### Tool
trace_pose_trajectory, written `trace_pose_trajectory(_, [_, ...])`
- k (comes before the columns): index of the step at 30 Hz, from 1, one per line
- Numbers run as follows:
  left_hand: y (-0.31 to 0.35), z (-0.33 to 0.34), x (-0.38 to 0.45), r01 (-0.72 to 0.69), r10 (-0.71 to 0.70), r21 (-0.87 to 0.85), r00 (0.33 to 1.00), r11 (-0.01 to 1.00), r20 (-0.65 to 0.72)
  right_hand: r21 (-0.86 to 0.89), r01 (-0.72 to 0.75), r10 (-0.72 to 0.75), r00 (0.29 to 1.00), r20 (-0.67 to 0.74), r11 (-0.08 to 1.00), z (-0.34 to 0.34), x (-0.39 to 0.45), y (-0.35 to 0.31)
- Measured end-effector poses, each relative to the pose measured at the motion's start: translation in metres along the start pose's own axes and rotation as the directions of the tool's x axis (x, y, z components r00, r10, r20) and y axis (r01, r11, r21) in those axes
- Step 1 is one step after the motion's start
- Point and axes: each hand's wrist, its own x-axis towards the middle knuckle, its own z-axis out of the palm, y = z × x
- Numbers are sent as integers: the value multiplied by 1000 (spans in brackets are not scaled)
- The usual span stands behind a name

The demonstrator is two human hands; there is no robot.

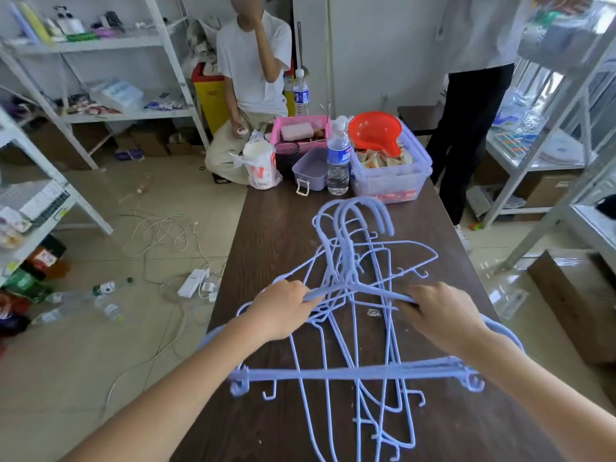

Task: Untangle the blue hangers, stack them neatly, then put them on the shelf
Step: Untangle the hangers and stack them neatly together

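Blue hangers piled mid tabletop, near bars hanging a bit past left edge, hooks aimed at far end. Bare wood both sides of pile, far end packed: clear bin, water bottle, pink basket. Left hand clenched on top hanger's left shoulder, right hand gripping right shoulder. Tile floor left full of cables, white shelves around, two people beyond tabletop.
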Motion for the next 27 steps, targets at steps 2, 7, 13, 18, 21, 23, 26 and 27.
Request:
trace_pose_trajectory(2, [-7, 14, 10, 88, -86, -10, 986, 996, 143, -37, -14, 20, 986, 166, 999, 12, 15, -2])
trace_pose_trajectory(7, [-23, 50, 28, 214, -222, 71, 967, 974, 122, -90, 14, 19, 933, 359, 996, 42, 43, -3])
trace_pose_trajectory(13, [-17, 19, 69, 242, -242, 77, 970, 967, -12, -185, 65, -16, 967, 256, 981, 17, 105, 4])
trace_pose_trajectory(18, [-12, -14, 118, 295, -294, 44, 955, 954, -33, -225, 77, -28, 976, 215, 971, -2, 175, 14])
trace_pose_trajectory(21, [-22, -11, 144, 354, -354, 64, 935, 933, 1, -226, 83, -20, 963, 267, 971, 11, 207, 17])
trace_pose_trajectory(23, [-29, -5, 158, 399, -402, 64, 915, 915, 43, -224, 103, -28, 948, 316, 969, 28, 222, 19])
trace_pose_trajectory(26, [-35, 1, 173, 402, -414, 120, 905, 908, 100, -225, 106, -9, 918, 395, 969, 50, 234, 21])
trace_pose_trajectory(27, [-36, 3, 176, 391, -409, 156, 906, 907, 108, -226, 110, -5, 908, 420, 968, 56, 236, 23])
